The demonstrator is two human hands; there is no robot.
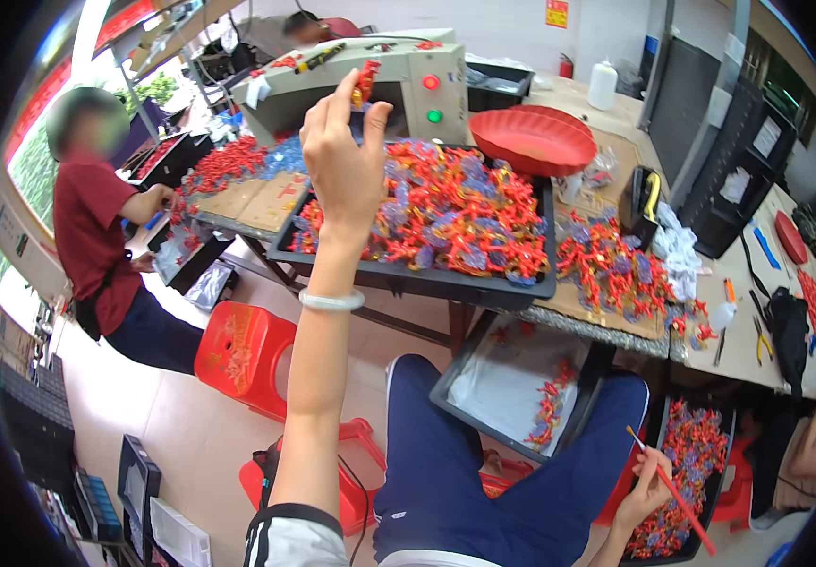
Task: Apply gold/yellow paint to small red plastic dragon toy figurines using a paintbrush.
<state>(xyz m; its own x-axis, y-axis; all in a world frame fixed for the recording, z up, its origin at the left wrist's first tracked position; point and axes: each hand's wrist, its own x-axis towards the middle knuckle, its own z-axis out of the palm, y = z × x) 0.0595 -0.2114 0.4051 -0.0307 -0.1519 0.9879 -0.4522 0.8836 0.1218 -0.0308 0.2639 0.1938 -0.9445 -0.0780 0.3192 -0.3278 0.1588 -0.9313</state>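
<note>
Left arm extended up and forward, forearm near vertical; left hand (344,156) raised, thumb and fingertips pinched together. Right hand (649,487) low beside the right thigh, fingers curled closed, wrist bent.

Small assembly workshop, hand-finishing tiny plastic parts.

Black trays (408,269) heaped with red, blue and gold pieces, more spread over cardboard-topped benches (606,317), a grey machine (370,80) with red and green buttons, red plastic stools (238,354), another worker (96,236) at the next bench. Probably toy or trinket parts, too small to tell.
</note>
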